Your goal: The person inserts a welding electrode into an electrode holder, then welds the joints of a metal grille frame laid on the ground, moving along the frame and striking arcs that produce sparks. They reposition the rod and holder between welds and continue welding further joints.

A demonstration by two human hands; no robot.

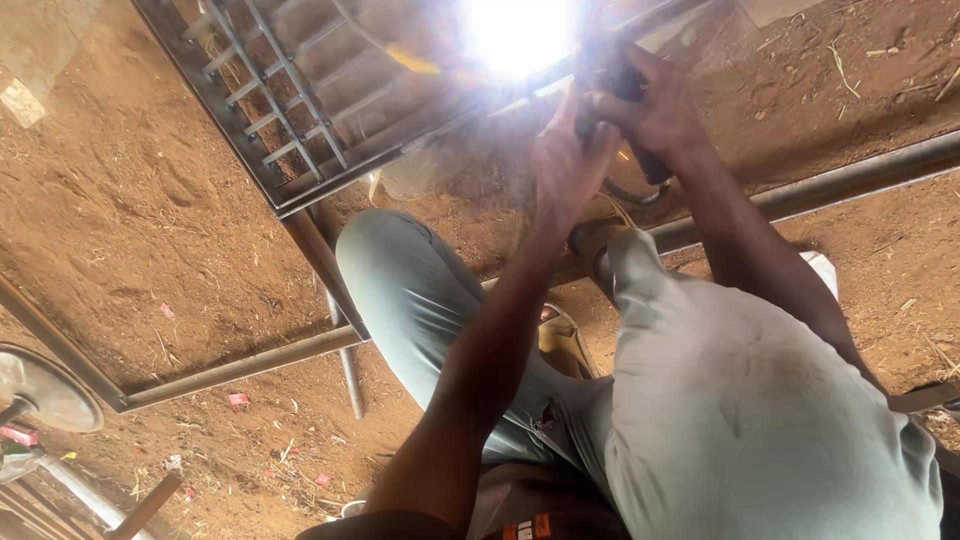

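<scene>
A blinding white welding arc [515, 35] burns on the edge of a grey metal grille frame [285, 120] lying on the dirt. My right hand [650, 100] grips a dark electrode holder [640, 120] just right of the arc. My left hand [565, 155] is closed beside it, touching the right hand and the holder; glare hides the fingers. A dark cable [630, 195] loops below the hands. My knees in pale grey-green trousers [420, 290] fill the lower middle as I crouch.
Long steel bars [850, 185] and angle irons [240, 368] lie across the red-brown dirt. A round metal disc [45, 390] sits at the left edge, a rusty rod [145, 508] at bottom left. Small red scraps litter the ground.
</scene>
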